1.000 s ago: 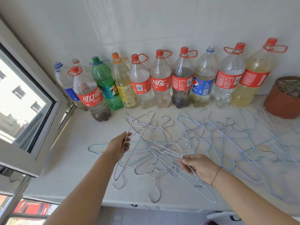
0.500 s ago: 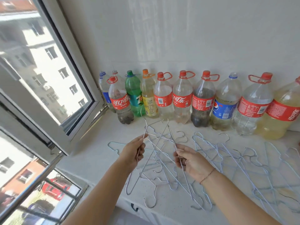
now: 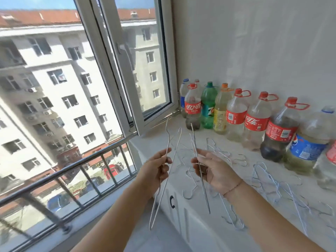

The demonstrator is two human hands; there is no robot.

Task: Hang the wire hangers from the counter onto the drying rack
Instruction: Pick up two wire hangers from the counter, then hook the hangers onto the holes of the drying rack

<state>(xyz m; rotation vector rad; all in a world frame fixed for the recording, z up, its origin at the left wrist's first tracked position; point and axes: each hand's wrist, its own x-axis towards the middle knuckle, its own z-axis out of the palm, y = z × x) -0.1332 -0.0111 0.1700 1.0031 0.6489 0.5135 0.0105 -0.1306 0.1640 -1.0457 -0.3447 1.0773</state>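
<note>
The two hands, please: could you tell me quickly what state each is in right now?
Left hand: closed on a wire hanger, lifted off the counter.
Right hand: closed on another wire hanger.

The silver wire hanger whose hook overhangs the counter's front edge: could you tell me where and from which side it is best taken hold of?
Take the silver wire hanger by its curved hook, coming from the front of the white counter. The hook pokes past the edge, so fingers can likely close round it freely, whereas its body lies flat and tangled among the other wire hangers.

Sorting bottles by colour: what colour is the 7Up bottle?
Green bottle, green cap, clearest in the head view.
</note>
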